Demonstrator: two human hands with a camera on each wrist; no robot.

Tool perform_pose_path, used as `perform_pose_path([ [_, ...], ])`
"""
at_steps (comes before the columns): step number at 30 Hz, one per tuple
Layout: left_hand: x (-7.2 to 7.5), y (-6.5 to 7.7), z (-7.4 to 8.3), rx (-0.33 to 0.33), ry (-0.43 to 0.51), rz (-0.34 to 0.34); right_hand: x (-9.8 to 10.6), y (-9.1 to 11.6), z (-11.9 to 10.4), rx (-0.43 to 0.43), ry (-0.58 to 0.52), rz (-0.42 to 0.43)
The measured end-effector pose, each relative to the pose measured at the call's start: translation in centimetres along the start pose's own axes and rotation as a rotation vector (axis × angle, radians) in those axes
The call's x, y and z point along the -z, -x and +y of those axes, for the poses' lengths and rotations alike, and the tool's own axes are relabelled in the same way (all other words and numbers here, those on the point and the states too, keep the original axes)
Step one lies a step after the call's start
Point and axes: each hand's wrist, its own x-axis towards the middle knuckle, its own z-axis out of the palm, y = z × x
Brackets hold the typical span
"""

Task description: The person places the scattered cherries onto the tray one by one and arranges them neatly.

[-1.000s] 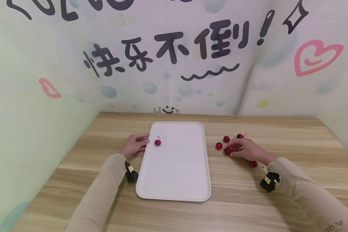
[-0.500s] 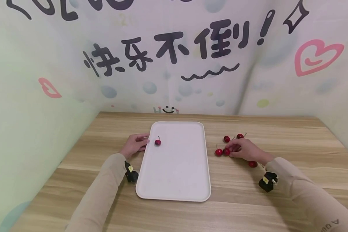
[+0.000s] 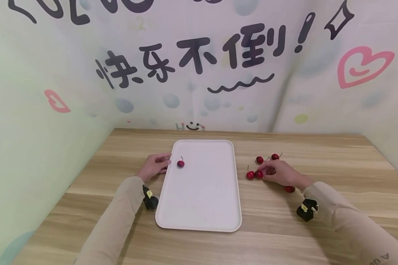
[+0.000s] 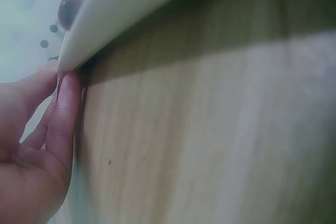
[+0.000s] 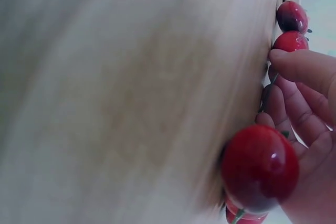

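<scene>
A white rectangular tray [image 3: 202, 195] lies on the wooden table, a single stemmed cherry [image 3: 180, 163] near its upper left. At the tray's left rim is my left hand [image 3: 154, 165]; in the left wrist view, thumb and fingers [image 4: 65, 103] pinch the rim. To the right of the tray, my right hand [image 3: 282, 173] pinches a dark red cherry [image 3: 259, 174] low over the table, between thumb and fingertips. Against it sits another cherry [image 3: 250, 175] with its stem upward. The right wrist view shows the thumb [image 5: 302, 66] at the pinched cherry's side.
Two more cherries, one [image 3: 259, 160] and another [image 3: 275, 156], lie beyond the right hand. A further cherry [image 3: 289, 189] rests under the right wrist, large in the right wrist view. A printed cloth backdrop [image 3: 192, 103] rises behind the table [image 3: 335, 158].
The right hand's cherry has shifted slightly left, and the cherry beside it has rolled a little nearer, its stem now pointing up. The left hand and tray have stayed put.
</scene>
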Motion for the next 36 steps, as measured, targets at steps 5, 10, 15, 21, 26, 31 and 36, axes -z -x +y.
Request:
perform_pose_path([
  [5, -0.09, -0.17, 0.00, 0.004, 0.009, 0.001, 0.05, 0.10, 0.08, 0.020, -0.003, -0.002],
  [10, -0.12, -0.10, 0.00, 0.017, 0.007, 0.006, 0.03, 0.10, 0.05, 0.023, 0.003, 0.006],
  [15, -0.09, 0.00, 0.02, 0.008, -0.003, -0.003, 0.04, 0.17, -0.05, 0.021, 0.001, 0.008],
  [21, 0.01, -0.03, -0.05, -0.001, 0.017, -0.008, -0.01, 0.14, 0.01, 0.039, -0.001, 0.010],
  [26, -0.05, -0.12, -0.09, 0.006, 0.031, -0.005, -0.12, 0.08, 0.13, 0.043, -0.002, 0.011],
  [31, -0.10, -0.13, -0.17, 0.015, 0.017, 0.002, -0.14, 0.06, 0.08, 0.032, -0.005, 0.013],
  [36, -0.09, -0.14, -0.23, 0.009, 0.020, 0.003, -0.13, 0.06, -0.06, 0.031, -0.006, 0.008],
])
